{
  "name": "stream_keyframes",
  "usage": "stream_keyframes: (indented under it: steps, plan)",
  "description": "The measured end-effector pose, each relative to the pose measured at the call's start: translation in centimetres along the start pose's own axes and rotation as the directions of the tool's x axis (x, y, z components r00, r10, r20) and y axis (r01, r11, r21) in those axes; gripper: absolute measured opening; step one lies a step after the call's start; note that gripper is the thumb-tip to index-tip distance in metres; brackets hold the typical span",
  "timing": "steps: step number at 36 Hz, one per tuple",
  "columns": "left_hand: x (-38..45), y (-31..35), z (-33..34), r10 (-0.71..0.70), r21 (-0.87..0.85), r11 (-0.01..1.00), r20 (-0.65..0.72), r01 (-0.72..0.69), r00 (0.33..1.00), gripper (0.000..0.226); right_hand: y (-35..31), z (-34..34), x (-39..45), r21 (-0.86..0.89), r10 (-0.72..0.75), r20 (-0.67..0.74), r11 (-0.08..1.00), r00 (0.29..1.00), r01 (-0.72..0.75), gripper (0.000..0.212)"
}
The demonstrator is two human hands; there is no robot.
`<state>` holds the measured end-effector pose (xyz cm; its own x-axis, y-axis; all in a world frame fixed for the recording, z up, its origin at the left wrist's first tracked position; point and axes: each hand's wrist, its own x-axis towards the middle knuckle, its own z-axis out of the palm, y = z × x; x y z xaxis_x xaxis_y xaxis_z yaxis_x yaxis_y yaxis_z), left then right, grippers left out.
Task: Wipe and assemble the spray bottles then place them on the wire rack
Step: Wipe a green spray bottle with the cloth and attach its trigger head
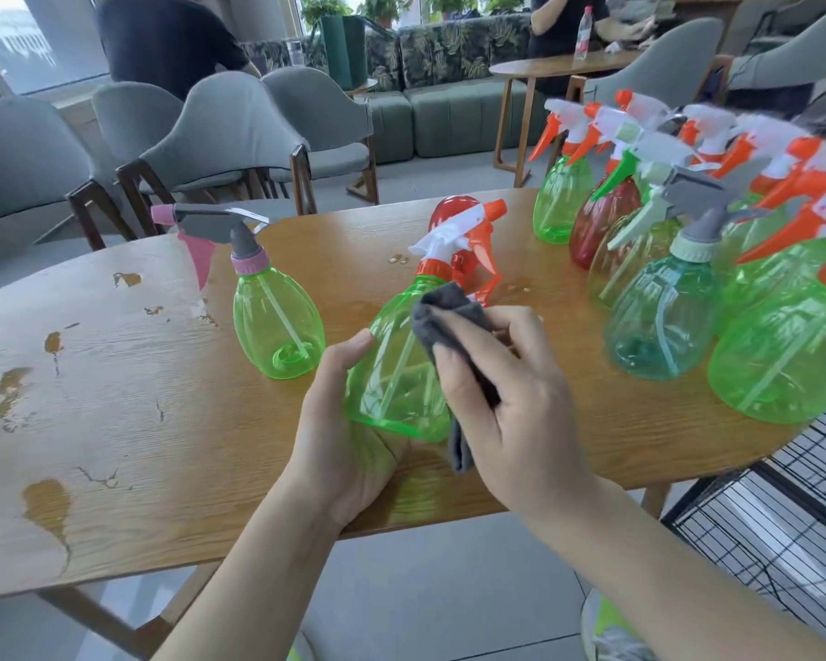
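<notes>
A tilted green bottle [392, 374] of clear plastic, with a white and orange sprayer, is gripped from below by the left hand [339, 436] above the wooden worktop [172, 422]. A grey cloth [444, 326] is pressed on it by the clenched right hand [506, 403]. Wet patches are seen on the grained worktop. A black wire rack [783, 517] stands at the right.

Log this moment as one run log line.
step: wiping | left hand: holds green spray bottle | right hand: grey cloth on bottle | wire rack: no bottles seen
</notes>
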<state>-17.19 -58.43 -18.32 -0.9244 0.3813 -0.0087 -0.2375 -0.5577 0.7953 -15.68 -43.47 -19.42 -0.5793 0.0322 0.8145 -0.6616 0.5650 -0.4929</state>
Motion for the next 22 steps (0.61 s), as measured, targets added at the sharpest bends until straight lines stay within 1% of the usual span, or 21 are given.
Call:
stream_keyframes:
  steps: [2, 5, 7, 9, 12, 14, 16, 19, 22]
  plan:
    - [0.0, -0.1, -0.1, 0.004, 0.012, 1.000, 0.016, -0.004, 1.000, 0.049, -0.1, 0.0, 0.3, 0.010, 0.086, -0.016, 0.996, 0.996, -0.086, 0.034]
    - [0.0, 0.0, 0.0, -0.012, 0.000, 1.000, 0.000, 0.012, 1.000, 0.062, 0.3, 0.0, 0.9, 0.024, 0.209, -0.010, 0.978, 0.978, -0.209, 0.034]
    - [0.0, 0.0, 0.1, -0.013, 0.017, 1.000, -0.012, 0.013, 1.000, 0.068, 0.6, -0.1, 1.2, 0.002, 0.242, -0.013, 0.970, 0.970, -0.242, 0.033]
    - [0.0, -0.1, 0.1, -0.007, 0.016, 1.000, 0.008, 0.007, 1.000, 0.062, 0.7, -0.4, 1.3, 0.018, 0.232, -0.026, 0.973, 0.972, -0.231, 0.031]
    - [0.0, -0.3, 0.1, 0.002, -0.007, 1.000, 0.026, -0.002, 1.000, 0.051, 0.6, -0.6, 0.7, 0.054, 0.127, -0.054, 0.991, 0.990, -0.124, 0.028]
    - [-0.1, -0.2, 0.0, 0.005, -0.012, 1.000, 0.023, -0.005, 1.000, 0.055, 0.6, -0.6, 0.1, 0.072, 0.044, -0.048, 0.997, 0.998, -0.041, 0.028]
    - [0.0, -0.1, 0.1, 0.002, 0.001, 1.000, 0.013, -0.002, 1.000, 0.056, 0.6, -0.5, -0.2, 0.078, -0.001, -0.024, 0.997, 1.000, 0.003, 0.029]
    - [0.1, -0.1, 0.0, -0.035, 0.012, 0.999, 0.033, 0.035, 0.999, 0.052, 0.8, -0.7, 0.1, 0.086, 0.028, -0.008, 0.996, 1.000, -0.028, 0.029]
    - [0.2, -0.1, -0.2, -0.107, 0.027, 0.994, 0.053, 0.106, 0.993, 0.047, 1.0, -1.1, 0.6, 0.108, 0.143, -0.006, 0.984, 0.990, -0.142, 0.027]
